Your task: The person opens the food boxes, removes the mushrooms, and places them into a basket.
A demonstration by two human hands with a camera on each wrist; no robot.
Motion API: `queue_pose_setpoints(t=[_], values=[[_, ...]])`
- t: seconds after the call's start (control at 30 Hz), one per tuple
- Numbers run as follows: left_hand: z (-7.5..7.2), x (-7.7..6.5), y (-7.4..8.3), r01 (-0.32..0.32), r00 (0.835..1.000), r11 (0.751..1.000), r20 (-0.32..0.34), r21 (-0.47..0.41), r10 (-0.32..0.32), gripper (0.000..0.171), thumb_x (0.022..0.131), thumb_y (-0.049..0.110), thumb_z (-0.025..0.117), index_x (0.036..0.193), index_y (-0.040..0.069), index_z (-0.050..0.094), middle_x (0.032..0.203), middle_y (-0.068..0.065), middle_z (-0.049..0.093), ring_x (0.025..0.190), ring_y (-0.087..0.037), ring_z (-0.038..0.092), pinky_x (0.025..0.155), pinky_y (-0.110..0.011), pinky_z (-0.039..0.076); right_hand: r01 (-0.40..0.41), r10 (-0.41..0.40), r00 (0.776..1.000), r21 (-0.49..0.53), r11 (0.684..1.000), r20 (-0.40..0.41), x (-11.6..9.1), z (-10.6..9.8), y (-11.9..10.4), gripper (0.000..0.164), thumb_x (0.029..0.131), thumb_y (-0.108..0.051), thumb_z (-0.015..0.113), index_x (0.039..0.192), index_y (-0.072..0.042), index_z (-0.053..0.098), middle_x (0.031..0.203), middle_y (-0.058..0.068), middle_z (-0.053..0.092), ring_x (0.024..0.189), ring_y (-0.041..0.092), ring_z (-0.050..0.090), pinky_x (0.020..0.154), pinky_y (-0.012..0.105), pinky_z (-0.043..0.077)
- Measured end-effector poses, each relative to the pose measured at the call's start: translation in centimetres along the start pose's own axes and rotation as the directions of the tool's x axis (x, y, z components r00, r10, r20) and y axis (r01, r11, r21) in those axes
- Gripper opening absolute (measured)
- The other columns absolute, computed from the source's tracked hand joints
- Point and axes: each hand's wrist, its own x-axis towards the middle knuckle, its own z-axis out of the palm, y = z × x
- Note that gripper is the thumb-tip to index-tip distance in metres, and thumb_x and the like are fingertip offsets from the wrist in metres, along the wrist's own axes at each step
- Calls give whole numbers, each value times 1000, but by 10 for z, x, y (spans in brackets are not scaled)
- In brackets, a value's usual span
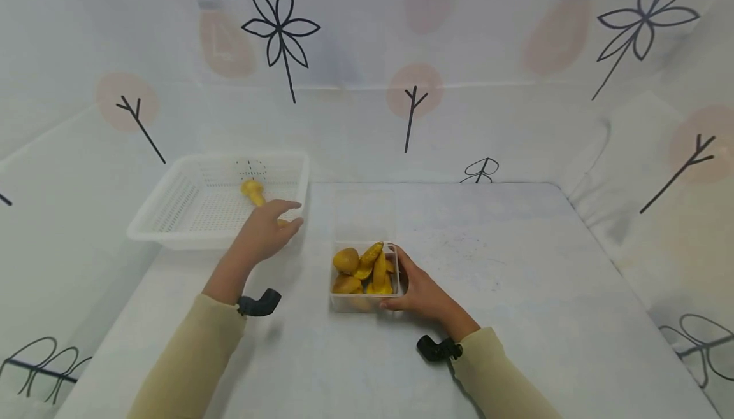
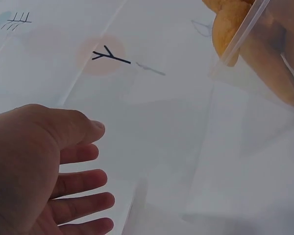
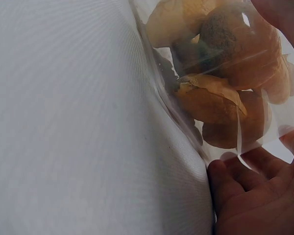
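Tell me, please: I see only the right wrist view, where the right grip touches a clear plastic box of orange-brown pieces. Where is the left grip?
Observer: In the head view, the left grip overlaps the near right corner of a white, rectangular, perforated plastic basket.
Operator: Thank you. Does it already hold something?
Observer: No, in the left wrist view its fingers are extended and hold nothing.
Operator: Is there anything inside the basket?
Observer: Yes, at least one yellow, elongated, knobbed piece lies in it.
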Motion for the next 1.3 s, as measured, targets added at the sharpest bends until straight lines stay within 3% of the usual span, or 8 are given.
queue_pose_setpoints(t=[0.3, 0.47, 0.83, 1.3], values=[[2, -8, 15, -55, 998, 998, 13, 1, 55, 47, 96, 38, 56, 137, 16, 53, 143, -8, 52, 128, -31, 51, 104, -50, 45, 2, -2, 1000, 7, 1000, 1, 0, 0, 2, 120, 68, -50, 84, 156, -27, 6, 161, 8, 22, 147, 30, 26, 118, 56, 23], [6, -11, 20, -90, 996, 996, 16, 4, 90, 47, 95, 38, 58, 136, 16, 54, 141, -7, 54, 131, -29, 49, 107, -50, 43, 2, -2, 1000, 5, 1000, 3, 0, 0, 2, 121, 68, -50, 84, 156, -28, 5, 162, 7, 21, 148, 29, 25, 118, 55, 22], [12, -19, 34, -103, 993, 995, 56, 2, 103, 49, 92, 38, 63, 137, 18, 54, 142, -4, 53, 134, -27, 47, 109, -50, 41, 21, -21, 1000, 16, 1000, 6, -1, -1, -1, 120, 68, -48, 85, 156, -29, 6, 162, 7, 20, 148, 30, 24, 118, 56, 22], [28, -25, 41, -145, 983, 988, 110, -44, 149, 52, 89, 37, 68, 136, 23, 54, 140, 0, 54, 118, -28, 57, 97, -46, 51, 1, -2, 1000, 24, 1000, 13, 0, -1, -1, 120, 68, -49, 84, 156, -29, 6, 162, 5, 19, 148, 29, 23, 119, 56, 20]])
